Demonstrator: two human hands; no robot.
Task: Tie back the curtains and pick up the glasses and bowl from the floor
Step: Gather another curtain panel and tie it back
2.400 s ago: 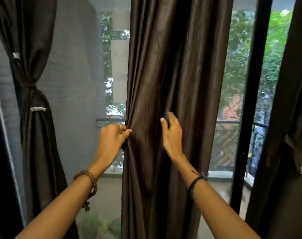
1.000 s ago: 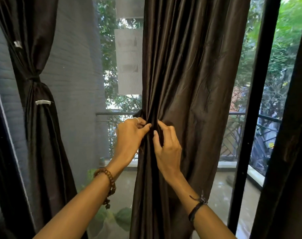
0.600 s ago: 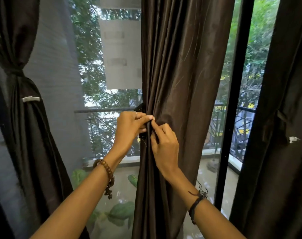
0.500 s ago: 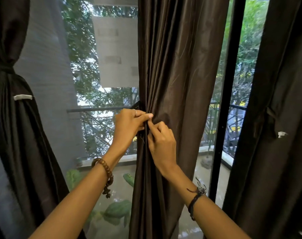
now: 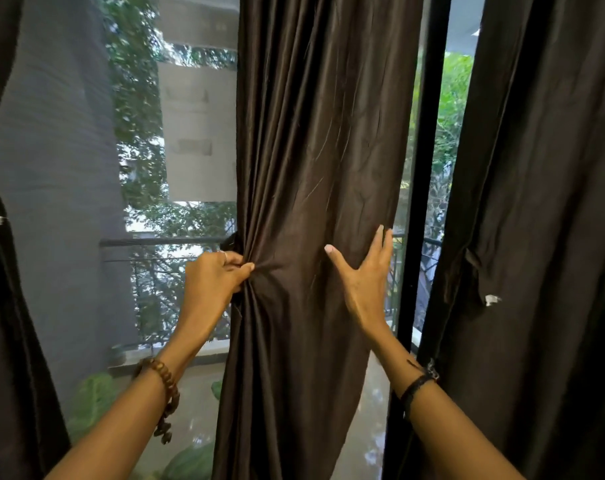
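Window frame point(image 5: 417, 202) right of the middle curtain point(image 5: 311, 168), tied curtain point(image 5: 536, 237) beyond.

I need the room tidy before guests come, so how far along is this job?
Done, it seems: the right curtain looks cinched by a tie. In hand: the left hand pinches a bunch of the middle curtain while the right hand spreads open on its far edge; no tie is around it yet. Left: tying it, then the glasses and bowl, which aren't in view.
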